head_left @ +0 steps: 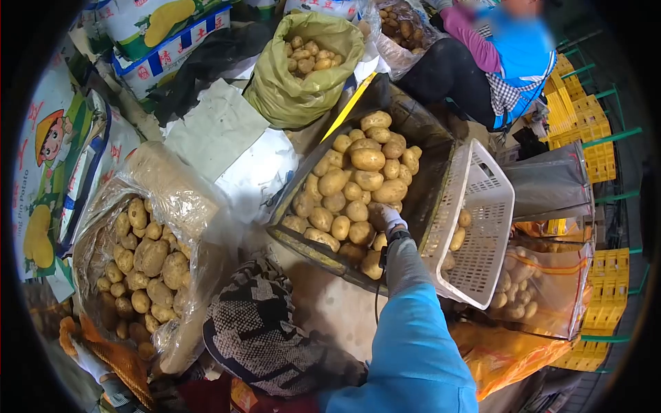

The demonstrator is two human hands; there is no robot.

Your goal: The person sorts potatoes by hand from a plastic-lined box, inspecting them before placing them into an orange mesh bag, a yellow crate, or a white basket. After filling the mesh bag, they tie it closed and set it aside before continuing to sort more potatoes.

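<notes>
My right hand (392,219), in a pale glove, reaches into a dark crate (303,246) heaped with potatoes (357,186). Its fingers close round a brownish potato (376,215) near the crate's right side; the fingertips are partly hidden. At the lower left edge is my gloved left hand (91,362), gripping an orange mesh bag (117,361) whose folds cover most of the fingers. Just beyond that bag stands a clear plastic-lined sack (196,206) full of potatoes (155,260).
A white plastic basket (497,227) with a few potatoes adjoins the crate. Behind stands a green sack (303,89) of potatoes. A person in a blue vest (523,48) sits at the back right. Printed cartons (169,58) line the left; yellow crates (606,275) stack at right.
</notes>
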